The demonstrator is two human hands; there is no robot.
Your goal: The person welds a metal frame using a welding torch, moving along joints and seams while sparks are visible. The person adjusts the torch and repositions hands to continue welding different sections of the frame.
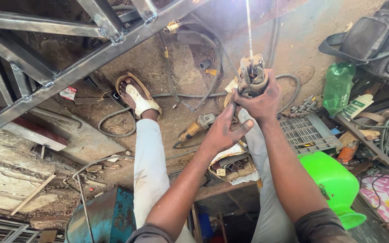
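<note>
Worn metal electrode holder (252, 76) with its thin welding rod (249, 27) sits clenched in the right hand (263, 101), left hand (221, 130) open-fingered alongside — bare skin risks burns.

Sunlit dirt floor (181, 67), cluttered beneath a steel frame (68, 67).

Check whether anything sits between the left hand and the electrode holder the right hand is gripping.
Nothing visible does. The right hand grips the electrode holder, with its rod pointing up. The left hand is open just below and beside it, fingers reaching toward the handle, with no object in the gap.
</note>
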